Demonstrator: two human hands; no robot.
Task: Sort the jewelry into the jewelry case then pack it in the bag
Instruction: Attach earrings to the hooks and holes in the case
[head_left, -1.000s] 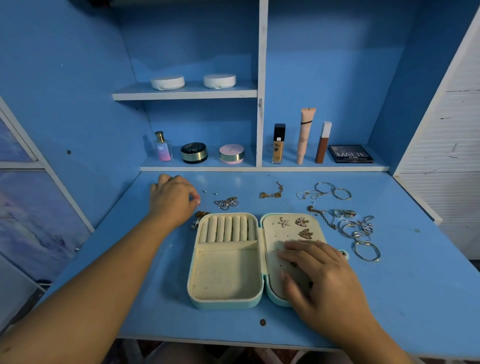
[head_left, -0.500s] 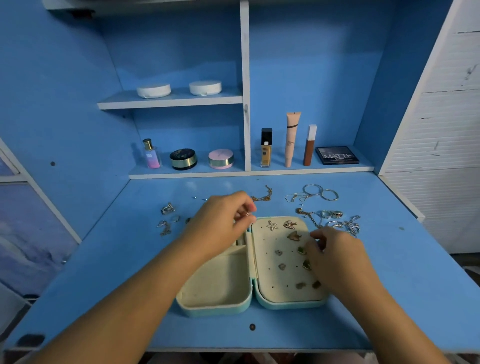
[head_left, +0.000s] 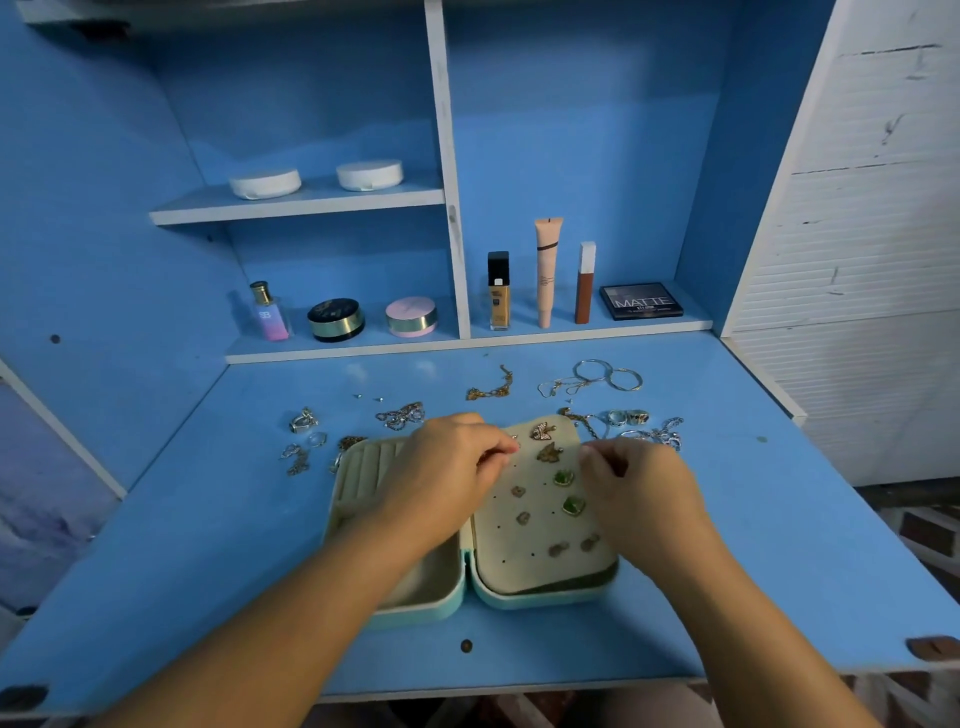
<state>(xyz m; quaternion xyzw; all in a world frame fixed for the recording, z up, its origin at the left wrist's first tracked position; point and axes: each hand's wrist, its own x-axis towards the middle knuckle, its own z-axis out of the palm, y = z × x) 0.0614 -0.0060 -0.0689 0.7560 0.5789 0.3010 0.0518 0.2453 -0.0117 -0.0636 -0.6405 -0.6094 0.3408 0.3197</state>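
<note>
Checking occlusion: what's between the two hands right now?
Head view: two gold butterfly earrings on the cream panel of the teal jewelry case, between left hand and right hand.

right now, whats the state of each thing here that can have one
jewelry case, open, flat on desk
earring panel, several earrings pinned
left grip, curled at panel, hold unclear
right grip, curled at panel edge, hold unclear
eyeshadow palette, closed
</note>
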